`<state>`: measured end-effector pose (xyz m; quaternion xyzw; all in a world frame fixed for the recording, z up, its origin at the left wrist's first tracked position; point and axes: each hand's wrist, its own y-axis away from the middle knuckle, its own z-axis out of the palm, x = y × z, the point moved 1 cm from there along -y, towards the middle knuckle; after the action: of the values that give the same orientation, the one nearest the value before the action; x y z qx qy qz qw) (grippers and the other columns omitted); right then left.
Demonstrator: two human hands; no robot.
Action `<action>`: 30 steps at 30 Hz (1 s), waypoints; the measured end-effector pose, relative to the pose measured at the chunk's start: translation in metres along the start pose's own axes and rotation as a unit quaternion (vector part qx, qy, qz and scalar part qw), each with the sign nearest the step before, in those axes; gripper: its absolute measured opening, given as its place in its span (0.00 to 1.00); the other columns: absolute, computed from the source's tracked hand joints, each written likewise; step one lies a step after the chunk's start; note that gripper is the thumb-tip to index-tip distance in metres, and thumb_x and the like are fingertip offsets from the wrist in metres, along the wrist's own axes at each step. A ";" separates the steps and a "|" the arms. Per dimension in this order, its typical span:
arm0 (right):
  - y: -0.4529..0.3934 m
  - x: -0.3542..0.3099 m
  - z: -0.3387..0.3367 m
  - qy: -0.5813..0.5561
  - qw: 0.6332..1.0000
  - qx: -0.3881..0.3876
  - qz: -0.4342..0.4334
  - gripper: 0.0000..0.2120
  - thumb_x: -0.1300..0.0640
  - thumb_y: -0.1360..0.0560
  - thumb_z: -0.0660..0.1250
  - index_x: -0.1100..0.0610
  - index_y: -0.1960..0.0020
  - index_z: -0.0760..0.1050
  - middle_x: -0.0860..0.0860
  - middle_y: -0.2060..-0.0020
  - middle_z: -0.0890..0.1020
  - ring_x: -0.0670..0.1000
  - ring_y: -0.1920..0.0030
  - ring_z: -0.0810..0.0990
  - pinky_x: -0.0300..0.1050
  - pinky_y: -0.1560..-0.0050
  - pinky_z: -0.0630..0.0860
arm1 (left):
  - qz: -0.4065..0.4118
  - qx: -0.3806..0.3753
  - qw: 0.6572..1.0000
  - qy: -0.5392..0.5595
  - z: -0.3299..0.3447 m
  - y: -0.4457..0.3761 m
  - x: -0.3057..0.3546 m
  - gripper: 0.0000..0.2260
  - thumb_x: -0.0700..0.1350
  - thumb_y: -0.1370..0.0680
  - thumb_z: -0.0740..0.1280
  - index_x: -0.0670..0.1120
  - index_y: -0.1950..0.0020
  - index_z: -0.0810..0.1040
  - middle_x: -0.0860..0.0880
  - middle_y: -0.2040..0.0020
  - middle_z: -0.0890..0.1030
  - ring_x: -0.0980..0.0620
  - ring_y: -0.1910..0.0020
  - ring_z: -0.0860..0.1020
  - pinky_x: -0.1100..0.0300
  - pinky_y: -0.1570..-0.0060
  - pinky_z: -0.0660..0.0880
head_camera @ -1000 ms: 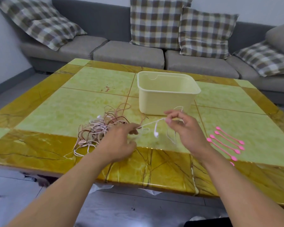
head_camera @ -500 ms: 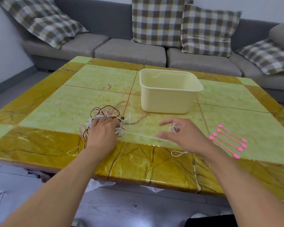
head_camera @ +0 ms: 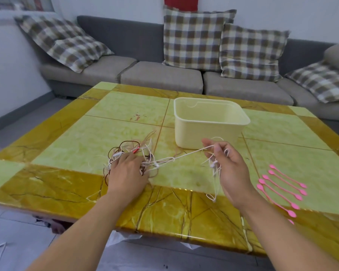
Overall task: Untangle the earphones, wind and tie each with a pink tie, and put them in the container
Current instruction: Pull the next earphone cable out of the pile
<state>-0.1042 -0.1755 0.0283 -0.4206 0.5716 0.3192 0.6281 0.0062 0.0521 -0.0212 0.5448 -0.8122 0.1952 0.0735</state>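
Glossy yellow-green marble-look table. Left hand flat, fingers spread, pressing on the tangle of thin white and brown earphones. Right hand raised, fingers curled, pinching a taut white cord. Slim pink ties lie right; cream plastic container sits behind

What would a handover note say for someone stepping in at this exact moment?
Left hand: lies on the tangled earphones, pinning them to the table.
Right hand: raised, pinches a white earphone cord that runs taut back into the tangle; loose loops hang below the hand.
Container: behind the hands; no earphones visible inside.
Pink ties: in a row to the right, untouched.
Done: one white cord partly drawn out.
Left: free it, wind, tie, put it in; then the rest.
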 end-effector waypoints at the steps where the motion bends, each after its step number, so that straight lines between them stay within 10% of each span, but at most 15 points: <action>1: 0.000 -0.005 0.002 -0.098 0.995 0.008 0.024 0.09 0.59 0.15 0.57 0.58 0.50 0.74 0.52 0.42 0.85 0.51 0.39 0.82 0.47 0.35 0.73 | 0.001 0.003 1.000 -0.009 0.000 0.000 -0.001 0.17 0.54 0.23 0.70 0.51 0.36 0.80 0.51 0.37 0.79 0.47 0.30 0.70 0.49 0.28 0.61; 4: 0.002 -0.012 0.005 -0.249 0.965 0.033 0.078 0.10 0.62 0.15 0.56 0.60 0.53 0.73 0.60 0.57 0.86 0.61 0.47 0.85 0.54 0.38 0.78 | 0.008 0.020 1.000 -0.019 0.000 0.001 -0.001 0.17 0.53 0.23 0.71 0.50 0.36 0.80 0.50 0.36 0.79 0.46 0.29 0.70 0.50 0.27 0.61; 10: -0.004 -0.010 -0.002 -0.223 0.964 0.090 0.114 0.07 0.60 0.15 0.59 0.57 0.51 0.72 0.51 0.70 0.70 0.50 0.72 0.71 0.44 0.65 0.74 | -0.009 0.037 0.999 0.009 0.000 -0.002 -0.005 0.13 0.42 0.24 0.72 0.48 0.40 0.82 0.48 0.40 0.82 0.43 0.35 0.75 0.46 0.31 0.66; 19: -0.014 -0.007 -0.022 -0.077 0.986 0.099 0.109 0.07 0.58 0.15 0.61 0.54 0.52 0.73 0.48 0.71 0.68 0.46 0.74 0.61 0.38 0.75 0.58 | -0.062 0.093 0.987 -0.112 -0.007 -0.004 -0.020 0.22 0.35 0.25 0.65 0.48 0.32 0.77 0.46 0.36 0.80 0.42 0.30 0.72 0.43 0.27 0.60; 23: -0.013 -0.007 -0.027 -0.060 0.987 0.077 0.126 0.06 0.58 0.16 0.63 0.55 0.52 0.74 0.49 0.71 0.67 0.46 0.73 0.61 0.39 0.74 0.57 | -0.091 0.016 0.993 -0.073 -0.014 -0.006 -0.016 0.34 0.42 0.24 0.66 0.48 0.20 0.59 0.45 0.24 0.69 0.43 0.21 0.57 0.41 0.22 0.45; 27: -0.010 -0.015 -0.024 -0.122 0.984 0.045 0.124 0.06 0.58 0.16 0.62 0.55 0.51 0.74 0.50 0.70 0.70 0.47 0.72 0.65 0.40 0.72 0.61 | -0.007 -0.099 0.987 -0.125 -0.023 -0.003 0.006 0.50 0.53 0.26 0.69 0.43 0.19 0.35 0.42 0.19 0.34 0.39 0.23 0.27 0.42 0.23 0.32; 30: -0.008 -0.028 -0.023 -0.234 0.966 0.015 0.111 0.07 0.57 0.16 0.60 0.54 0.52 0.74 0.50 0.68 0.73 0.47 0.70 0.69 0.39 0.68 0.69 | 0.139 -0.026 0.990 0.001 -0.036 0.012 0.038 0.44 0.55 0.27 0.68 0.46 0.17 0.49 0.47 0.17 0.41 0.48 0.21 0.31 0.49 0.21 0.37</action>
<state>-0.1118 -0.1970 0.0571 -0.2592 0.4564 0.4677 0.7111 -0.0229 0.0381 0.0215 0.4242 -0.8848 0.1831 0.0600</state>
